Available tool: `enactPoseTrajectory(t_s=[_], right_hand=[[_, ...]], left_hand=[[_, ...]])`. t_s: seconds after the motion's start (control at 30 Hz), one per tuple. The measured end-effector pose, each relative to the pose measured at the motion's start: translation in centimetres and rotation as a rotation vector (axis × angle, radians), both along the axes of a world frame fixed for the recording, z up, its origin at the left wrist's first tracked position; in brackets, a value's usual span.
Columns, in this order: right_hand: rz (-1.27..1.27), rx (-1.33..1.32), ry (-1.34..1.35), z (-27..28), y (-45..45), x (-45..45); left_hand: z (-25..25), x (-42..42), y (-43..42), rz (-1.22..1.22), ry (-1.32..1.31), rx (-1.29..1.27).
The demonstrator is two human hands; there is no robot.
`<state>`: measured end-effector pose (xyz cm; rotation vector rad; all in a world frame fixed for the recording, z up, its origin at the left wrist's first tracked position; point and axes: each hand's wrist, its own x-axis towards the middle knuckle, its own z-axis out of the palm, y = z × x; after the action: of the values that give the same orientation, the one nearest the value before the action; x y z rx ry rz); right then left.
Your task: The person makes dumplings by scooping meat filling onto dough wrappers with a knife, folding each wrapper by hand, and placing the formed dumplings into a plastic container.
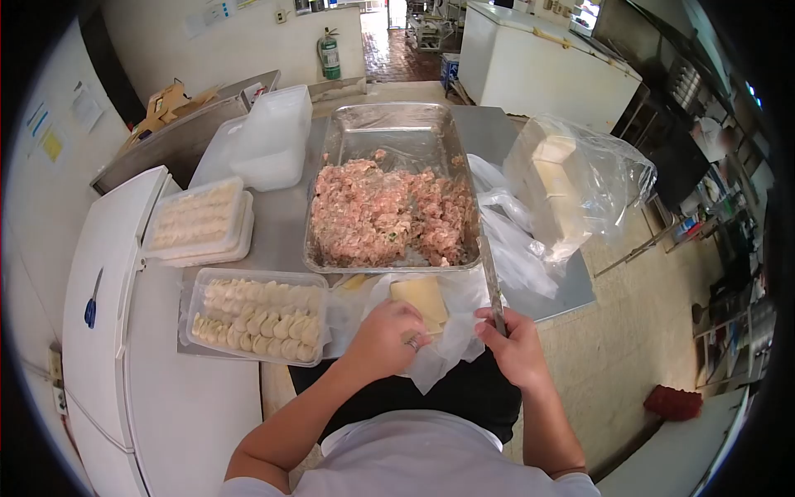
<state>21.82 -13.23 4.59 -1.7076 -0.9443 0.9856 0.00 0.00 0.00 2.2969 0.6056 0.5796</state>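
My left hand (387, 338) is curled at the near edge of a stack of pale yellow dough wrappers (421, 300). Its fingers are bent inward, and what they hold, if anything, is hidden. Under the wrappers lies a crumpled white plastic sheet (451, 341). In my right hand (515, 346) is a long flat metal spatula (491, 277), its blade pointing away along the tray's right side. Just beyond both hands sits a metal tray (389, 118) with a mound of pink minced meat filling (377, 211). Left of my left hand, a clear plastic container (258, 275) holds rows of folded dumplings (263, 323).
Further left are stacked lidded containers of dumplings (197, 217) and empty plastic containers (277, 137). At the right, a clear bag (556, 186) holds more wrapper stacks beside loose plastic bags (509, 240). A white freezer (538, 66) stands beyond the table.
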Motion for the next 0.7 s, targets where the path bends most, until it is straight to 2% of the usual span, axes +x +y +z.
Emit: enactPoseTrajectory(t_s=[0.07, 0.17, 0.27, 0.37, 0.47, 0.57, 0.7], right_hand=[[-0.045, -0.006, 0.007, 0.7, 0.2, -0.5], [-0.111, 0.112, -0.062, 2.0, 0.1, 1.9], [0.046, 0.308, -0.559, 2.7, 2.1, 4.0], [0.239, 0.228, -0.926, 5.8, 4.4, 5.1], [0.405, 0.117, -1.137, 6.3, 6.8, 6.0], [0.472, 0.012, -1.341, 4.5, 9.1, 7.0], [0.421, 0.119, -1.374, 5.6, 10.7, 7.2]], left_hand=[[-0.8, -0.5, 0.6, 0.102, -0.309, -0.073], [1.9, 1.2, -0.1, 0.389, -0.154, -0.695], [1.3, 0.2, 1.1, 0.473, -0.228, -0.948], [2.1, -1.1, 1.5, 0.424, -0.496, -1.319], [3.2, -2.1, 2.0, 0.381, -0.661, -1.490], [2.3, -3.0, 2.6, 0.343, -0.805, -1.672], [3.6, -3.4, 2.9, 0.284, -0.969, -1.686]])
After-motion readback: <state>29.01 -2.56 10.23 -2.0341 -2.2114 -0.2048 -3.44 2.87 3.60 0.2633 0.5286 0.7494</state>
